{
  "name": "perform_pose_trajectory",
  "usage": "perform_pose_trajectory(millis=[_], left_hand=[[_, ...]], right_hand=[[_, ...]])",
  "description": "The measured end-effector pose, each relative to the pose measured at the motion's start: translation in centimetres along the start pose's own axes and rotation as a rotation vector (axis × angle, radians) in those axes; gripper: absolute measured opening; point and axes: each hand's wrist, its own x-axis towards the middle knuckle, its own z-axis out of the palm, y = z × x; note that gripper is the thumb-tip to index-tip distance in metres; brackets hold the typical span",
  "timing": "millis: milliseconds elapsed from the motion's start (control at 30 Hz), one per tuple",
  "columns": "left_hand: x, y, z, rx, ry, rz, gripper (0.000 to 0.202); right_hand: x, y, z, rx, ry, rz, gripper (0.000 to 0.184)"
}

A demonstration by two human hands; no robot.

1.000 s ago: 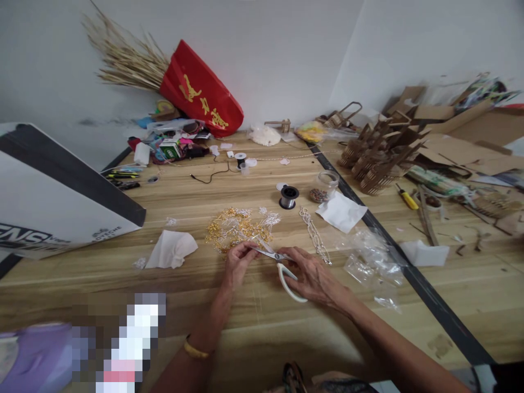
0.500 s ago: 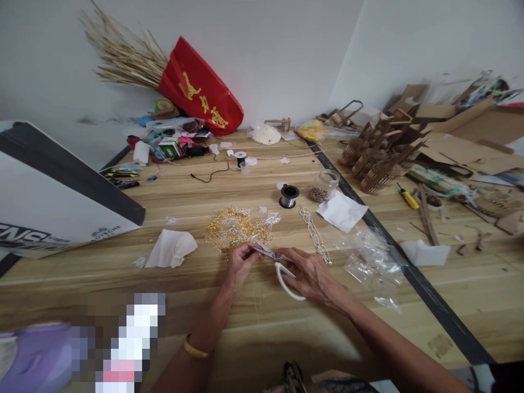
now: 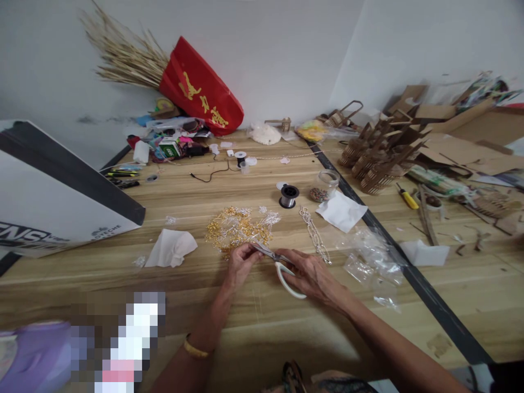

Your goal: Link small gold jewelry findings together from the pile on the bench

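White-handled scissors (image 3: pixel 270 252) sit in the right hand's (image 3: pixel 313 275) grip over the desk (image 3: pixel 184 191); at their tips, the left hand (image 3: pixel 238 266) pinches closed, contents indistinct. Gold-and-silver pieces (image 3: pixel 239 232) lie at ten o'clock, a pale strand (image 3: pixel 315 237) at two.

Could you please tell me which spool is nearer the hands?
The black-rimmed spool, left of the glass jar; the white-topped spool stands farther back.

I read "ENS" on white box (image 3: pixel 53 188), smaller "TECHE" at its right; gold Chinese characters on red bag (image 3: pixel 196 71), only "力" clear to me.
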Motion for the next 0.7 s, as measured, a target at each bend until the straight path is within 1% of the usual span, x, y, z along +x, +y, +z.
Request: perform_pose_trajectory(millis=[100,167,267,333,400,500,567,633,700], left_hand=[[0.0,0.0,0.0,0.012,-0.002,0.004,0.012],[0.0,0.1,0.0,0.018,0.005,-0.008,0.012],[0.0,0.2,0.0,0.003,0.019,-0.038,0.016],[0.1,0.2,-0.2,-0.022,0.049,-0.037,0.019],[0.3,0.2,-0.4,-0.041,0.087,-0.032,0.021],[0.5,0.1,-0.8,-0.077,0.122,-0.049,0.025],[0.6,0.1,-1.0,-0.114,0.136,-0.053,0.026],[0.6,0.1,-1.1,-0.152,0.146,-0.053,0.026],[0.6,0.1,-1.1,-0.180,0.154,-0.065,0.026]], right_hand=[[0.0,-0.2,0.0,0.025,-0.011,0.032,0.034],[0.0,-0.2,0.1,0.059,0.013,0.036,0.033],[-0.1,-0.2,-0.1,0.134,0.057,0.000,0.035],[-0.4,-0.2,-0.4,0.167,0.053,-0.030,0.036],[-1.0,-0.2,-1.0,0.167,-0.010,-0.054,0.036],[-2.0,-0.2,-1.7,0.119,-0.180,-0.072,0.033],[-2.6,-0.1,-1.8,0.078,-0.274,-0.073,0.032],[-3.2,0.2,-1.6,0.032,-0.306,-0.075,0.034],[-3.6,0.4,-1.3,0.024,-0.288,-0.079,0.035]])
